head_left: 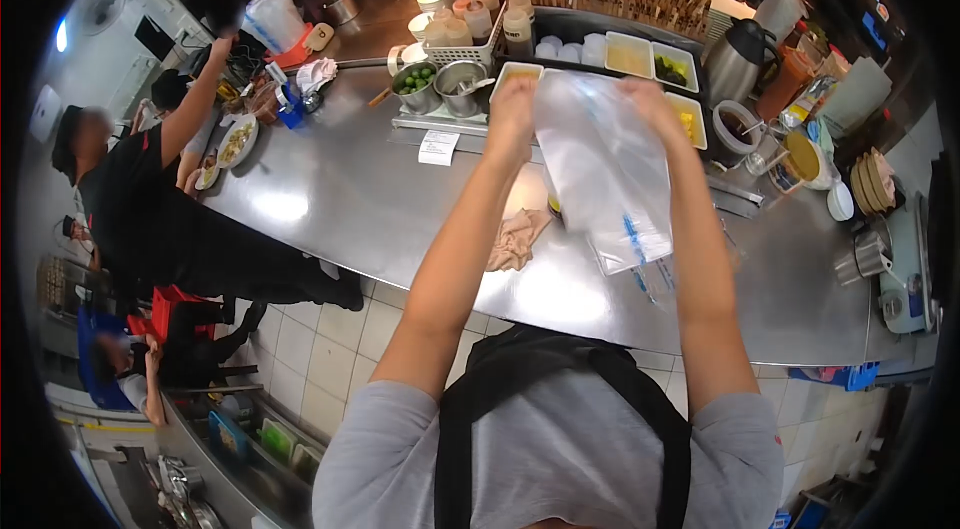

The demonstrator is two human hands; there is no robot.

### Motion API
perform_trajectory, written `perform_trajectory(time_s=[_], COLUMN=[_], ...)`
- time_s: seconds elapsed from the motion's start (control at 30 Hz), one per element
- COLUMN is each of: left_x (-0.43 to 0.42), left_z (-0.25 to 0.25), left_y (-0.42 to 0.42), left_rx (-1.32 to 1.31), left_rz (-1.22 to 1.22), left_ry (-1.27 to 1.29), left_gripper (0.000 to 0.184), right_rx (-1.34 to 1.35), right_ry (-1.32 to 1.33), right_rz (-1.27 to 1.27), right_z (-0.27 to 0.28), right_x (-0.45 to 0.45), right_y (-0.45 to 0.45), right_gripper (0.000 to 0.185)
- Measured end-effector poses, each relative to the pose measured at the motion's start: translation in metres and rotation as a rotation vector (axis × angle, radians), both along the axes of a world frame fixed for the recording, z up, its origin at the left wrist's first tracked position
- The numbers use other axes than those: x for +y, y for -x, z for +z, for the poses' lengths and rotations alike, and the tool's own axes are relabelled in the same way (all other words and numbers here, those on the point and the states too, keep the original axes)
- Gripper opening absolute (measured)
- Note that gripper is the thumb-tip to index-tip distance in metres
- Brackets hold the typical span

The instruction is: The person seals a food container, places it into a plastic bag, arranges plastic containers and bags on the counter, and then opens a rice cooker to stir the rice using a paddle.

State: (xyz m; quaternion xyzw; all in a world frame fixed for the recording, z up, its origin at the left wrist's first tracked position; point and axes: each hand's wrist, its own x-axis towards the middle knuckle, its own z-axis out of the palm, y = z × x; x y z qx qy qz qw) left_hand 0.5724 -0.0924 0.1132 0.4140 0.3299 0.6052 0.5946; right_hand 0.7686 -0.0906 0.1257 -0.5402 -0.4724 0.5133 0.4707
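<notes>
A clear plastic bag (605, 164) with blue print near its lower end hangs stretched between my two hands over the steel counter. My left hand (512, 119) grips its upper left edge with the fingers closed. At the upper right edge, my right hand (655, 111) holds the bag too, its fingers slightly blurred. Below the left hand a crumpled beige cloth (518, 240) lies on the counter. Under the bag's bottom, more clear plastic with blue print (655, 279) rests on the steel. Trays of yellow and green food (676, 67) sit just behind my hands.
Metal pots (415, 87), one with green limes, and a basket of squeeze bottles (465, 49) stand at the back left. On the right are a steel jug (738, 59) and a tub of dark liquid (735, 126). A co-worker (140, 169) reaches over the counter's left end.
</notes>
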Motion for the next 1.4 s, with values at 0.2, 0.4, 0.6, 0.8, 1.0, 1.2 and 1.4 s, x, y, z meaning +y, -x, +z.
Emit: perform_trajectory(time_s=[0.2, 0.4, 0.6, 0.8, 1.0, 1.2, 1.4], left_x=[-0.022, -0.047, -0.052, -0.168, -0.202, -0.232, -0.317], left_z=[-0.128, -0.165, -0.181, -0.168, -0.203, -0.157, -0.181], left_y=[-0.009, -0.024, -0.04, -0.028, -0.048, -0.181, -0.316], left_rx=[0.181, -0.4, -0.135, 0.355, 0.423, 0.383, 0.572], left_rz=[0.061, -0.128, 0.181, -0.213, -1.075, -1.203, -1.539], left_ry=[0.482, 0.474, 0.38, 0.216, 0.307, 0.14, 0.091], left_gripper=[0.015, 0.016, 0.022, 0.013, 0.017, 0.011, 0.011], right_rx=[0.009, 0.442, 0.134, 0.306, 0.448, -0.034, -0.247], right_ry=[0.306, 0.194, 0.111, 0.057, 0.111, 0.315, 0.387], right_rz=[0.101, -0.239, -0.029, -0.124, -0.669, -0.945, -1.004], right_z=[-0.159, -0.126, -0.16, -0.169, -0.185, -0.22, -0.231], right_x=[-0.001, -0.05, -0.054, -0.173, -0.32, -0.445, -0.561], right_y=[0.007, 0.035, 0.032, -0.009, -0.022, -0.073, -0.145], right_gripper=[0.021, 0.028, 0.044, 0.019, 0.016, 0.017, 0.026])
